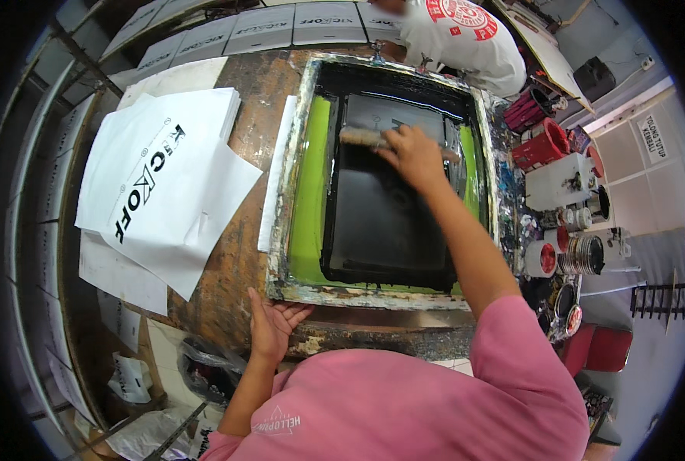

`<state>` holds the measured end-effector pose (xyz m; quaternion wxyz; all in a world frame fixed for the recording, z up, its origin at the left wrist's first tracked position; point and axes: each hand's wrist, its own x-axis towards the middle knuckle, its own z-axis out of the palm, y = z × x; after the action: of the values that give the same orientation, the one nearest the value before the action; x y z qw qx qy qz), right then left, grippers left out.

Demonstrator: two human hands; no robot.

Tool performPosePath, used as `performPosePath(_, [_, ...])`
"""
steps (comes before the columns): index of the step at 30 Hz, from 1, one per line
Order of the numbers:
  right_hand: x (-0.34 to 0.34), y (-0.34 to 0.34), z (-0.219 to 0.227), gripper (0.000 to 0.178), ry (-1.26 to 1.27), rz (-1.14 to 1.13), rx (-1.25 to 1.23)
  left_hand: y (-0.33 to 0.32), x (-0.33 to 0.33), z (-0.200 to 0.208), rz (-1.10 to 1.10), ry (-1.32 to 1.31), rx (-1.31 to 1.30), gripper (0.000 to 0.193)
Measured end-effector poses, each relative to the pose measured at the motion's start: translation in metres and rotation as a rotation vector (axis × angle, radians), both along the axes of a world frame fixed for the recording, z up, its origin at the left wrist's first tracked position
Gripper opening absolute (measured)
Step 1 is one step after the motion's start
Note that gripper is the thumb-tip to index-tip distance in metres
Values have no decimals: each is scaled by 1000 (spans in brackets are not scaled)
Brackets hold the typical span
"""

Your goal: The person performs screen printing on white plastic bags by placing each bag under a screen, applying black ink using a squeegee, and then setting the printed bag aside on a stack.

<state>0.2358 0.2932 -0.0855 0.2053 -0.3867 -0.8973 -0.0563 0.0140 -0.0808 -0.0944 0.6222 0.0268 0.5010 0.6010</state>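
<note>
A screen-printing frame [279, 230] with worn, paint-caked wooden sides lies on the table before me. Its mesh is green at the edges, and black ink [381, 223] covers the middle. My right hand [415, 157] is closed around the wooden handle of a squeegee [364, 138], which spans the inked mesh toward the far end. At the frame's near left corner, my left hand [275, 324] has its palm up and fingers stretched out, close under the edge; whether it touches the wood I cannot tell. White sheet edges [275, 184] stick out along the frame's left side.
Printed white bags [154, 169] are stacked left on the stained wooden table [227, 288]. Racks of printed pieces [262, 29] stand behind and left. Ink pots [541, 259] and a red container [541, 144] crowd the right side. A person in white [465, 46] is beyond the frame.
</note>
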Motion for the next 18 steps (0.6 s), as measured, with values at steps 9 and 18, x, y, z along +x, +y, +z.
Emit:
performPosePath(9, [31,-198,33,39,-42,29,-234,-2,0,-1,-12,2,97,97])
performPosePath(18, [38,-234,69,37,-115,-9,-329,1,6,-6,12,31,140,98])
